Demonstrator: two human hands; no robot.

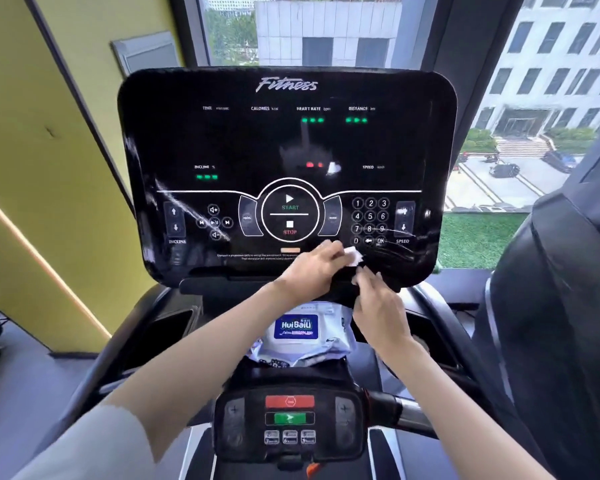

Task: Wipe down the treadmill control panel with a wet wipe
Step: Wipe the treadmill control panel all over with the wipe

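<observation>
While left hand (312, 268) and right hand (381, 306) pinch the wet wipe (353, 255), probably unfolding it, next it needs pressing onto the control panel (257, 143).

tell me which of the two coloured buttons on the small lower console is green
The lower button, marked with a white arrow, is green; the upper button directly above it is red.

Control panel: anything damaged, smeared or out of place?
Whitish streaks cross the control panel beside the INCLINE keys and over the SPEED keys; smears or glare, hard to tell. No cracks show.
</observation>
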